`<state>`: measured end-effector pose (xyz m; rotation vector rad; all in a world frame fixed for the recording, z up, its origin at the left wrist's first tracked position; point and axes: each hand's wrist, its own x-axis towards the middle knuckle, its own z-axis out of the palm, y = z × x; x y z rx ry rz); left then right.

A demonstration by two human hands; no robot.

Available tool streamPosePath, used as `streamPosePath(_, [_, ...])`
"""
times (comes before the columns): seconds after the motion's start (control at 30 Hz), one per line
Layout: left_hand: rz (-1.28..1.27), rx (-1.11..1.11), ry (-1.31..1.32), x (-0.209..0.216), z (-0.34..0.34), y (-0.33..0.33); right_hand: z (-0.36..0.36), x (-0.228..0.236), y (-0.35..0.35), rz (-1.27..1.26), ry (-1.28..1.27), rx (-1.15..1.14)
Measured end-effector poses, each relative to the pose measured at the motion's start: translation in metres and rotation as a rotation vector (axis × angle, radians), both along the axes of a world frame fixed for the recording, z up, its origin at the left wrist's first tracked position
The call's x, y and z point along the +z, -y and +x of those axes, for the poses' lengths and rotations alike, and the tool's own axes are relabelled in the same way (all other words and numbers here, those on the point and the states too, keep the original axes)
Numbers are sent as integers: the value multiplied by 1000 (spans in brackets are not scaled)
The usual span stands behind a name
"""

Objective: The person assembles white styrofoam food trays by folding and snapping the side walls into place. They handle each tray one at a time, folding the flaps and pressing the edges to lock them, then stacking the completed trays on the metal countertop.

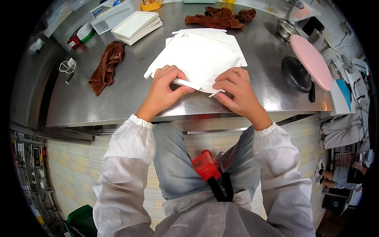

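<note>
A white flat-cut cardboard box blank lies on the steel table, its far side showing flaps and a second layer beneath. My left hand pinches the near edge, thumb in front and fingers behind, where a narrow strip of card is turned up. At the near right corner, my right hand has its fingers curled over the card and its thumb by a small bent flap. To the far left of the blank stand several stacked shallow white cardboard trays.
Brown cloths lie left and at the back. On the right are a black frying pan, a pink round board and a steel bowl. A white cable sits near the left edge. Other people stand far right.
</note>
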<state>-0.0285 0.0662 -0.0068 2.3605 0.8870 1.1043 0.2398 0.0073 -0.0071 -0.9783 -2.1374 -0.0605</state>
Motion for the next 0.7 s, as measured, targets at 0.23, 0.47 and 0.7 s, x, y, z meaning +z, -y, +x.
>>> streamPosePath(0.23, [47,-8,-32,7,9,4,-1,0,0,38,-54,-125])
streamPosePath(0.47, [133,4,35,3,17,2,-8,0,2,163,-24,-320])
streamPosePath(0.7, [171,13,41,-1,32,4,-9,-8,-2,54,-248,-229])
